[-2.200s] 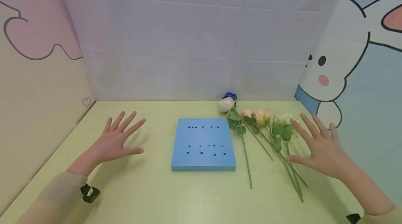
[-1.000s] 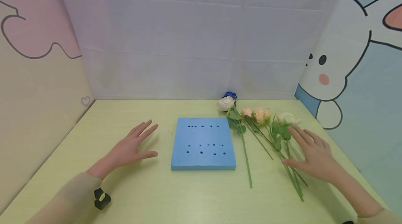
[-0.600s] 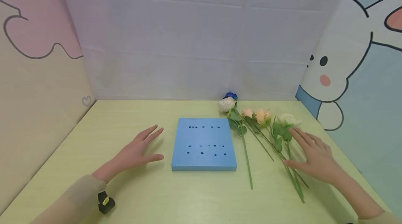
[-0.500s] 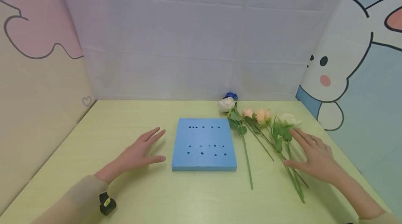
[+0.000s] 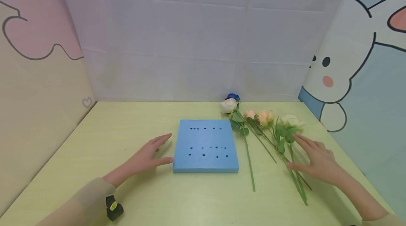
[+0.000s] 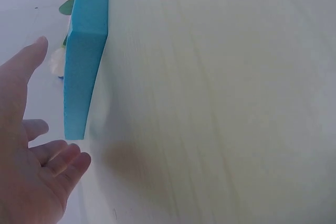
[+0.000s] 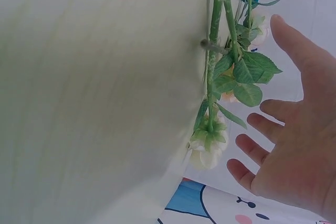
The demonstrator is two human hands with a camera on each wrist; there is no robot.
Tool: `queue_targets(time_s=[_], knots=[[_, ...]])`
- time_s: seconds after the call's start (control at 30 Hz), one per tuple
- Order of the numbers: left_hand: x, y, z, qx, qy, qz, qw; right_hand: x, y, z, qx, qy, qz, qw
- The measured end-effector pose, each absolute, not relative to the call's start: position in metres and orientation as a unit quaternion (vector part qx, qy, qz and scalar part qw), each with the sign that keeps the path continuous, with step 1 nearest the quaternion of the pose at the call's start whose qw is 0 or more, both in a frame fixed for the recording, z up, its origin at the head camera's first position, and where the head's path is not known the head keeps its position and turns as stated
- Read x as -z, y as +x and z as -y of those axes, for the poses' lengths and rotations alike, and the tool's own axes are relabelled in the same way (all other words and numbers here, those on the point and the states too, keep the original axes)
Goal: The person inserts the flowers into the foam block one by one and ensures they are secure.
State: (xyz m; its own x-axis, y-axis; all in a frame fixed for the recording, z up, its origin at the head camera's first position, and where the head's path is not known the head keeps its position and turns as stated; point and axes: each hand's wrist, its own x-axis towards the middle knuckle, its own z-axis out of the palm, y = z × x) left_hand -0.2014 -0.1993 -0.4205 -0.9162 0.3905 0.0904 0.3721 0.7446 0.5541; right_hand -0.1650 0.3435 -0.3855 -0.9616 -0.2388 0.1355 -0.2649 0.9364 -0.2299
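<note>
My left hand [image 5: 144, 155] is beside the left edge of a blue foam block [image 5: 206, 138] dotted with small holes, its thumb tip right at the block's side. The fingers are relaxed and hold nothing. Over at the right, my right hand [image 5: 318, 161] hovers with loosely spread fingers above the stems of a white rose [image 5: 290, 122] with green leaves [image 7: 254, 69]. Its fingertips overlap those leaves in the head view. Peach roses [image 5: 264, 117] lie just left of the white one. In the left wrist view, the block's side wall [image 6: 84, 77] stands close past the thumb and fingers.
Another white rose [image 5: 228, 105] and a blue rose [image 5: 233, 96] lie behind the block's right corner, one long stem [image 5: 248, 164] running toward me. A pale yellow-green table [image 5: 142, 201] carries everything. A white cloth wall [image 5: 190, 43] stands behind, with cartoon-printed walls at both sides.
My left hand has moved right and toward me, from well left of the block to its edge. The right hand has lowered and shifted slightly left over the stems. Block and flowers stay put.
</note>
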Motion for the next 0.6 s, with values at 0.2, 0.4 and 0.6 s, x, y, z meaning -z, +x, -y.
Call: queue_targets(time_s=[0.2,0.4,0.6], knots=[[0.422,-0.202,0.192,-0.347,0.189,-0.918,0.045,0.392,-0.166,-0.344,-0.124,0.136,0.982,0.051],[0.422,-0.200,0.189,-0.385,0.174,-0.904,0.065,0.394,-0.167,-0.342,-0.136,0.140,0.980,0.040],[0.426,-0.199,0.186,-0.445,0.173,-0.872,0.109,0.395,-0.170,-0.340,-0.166,0.149,0.975,0.008]])
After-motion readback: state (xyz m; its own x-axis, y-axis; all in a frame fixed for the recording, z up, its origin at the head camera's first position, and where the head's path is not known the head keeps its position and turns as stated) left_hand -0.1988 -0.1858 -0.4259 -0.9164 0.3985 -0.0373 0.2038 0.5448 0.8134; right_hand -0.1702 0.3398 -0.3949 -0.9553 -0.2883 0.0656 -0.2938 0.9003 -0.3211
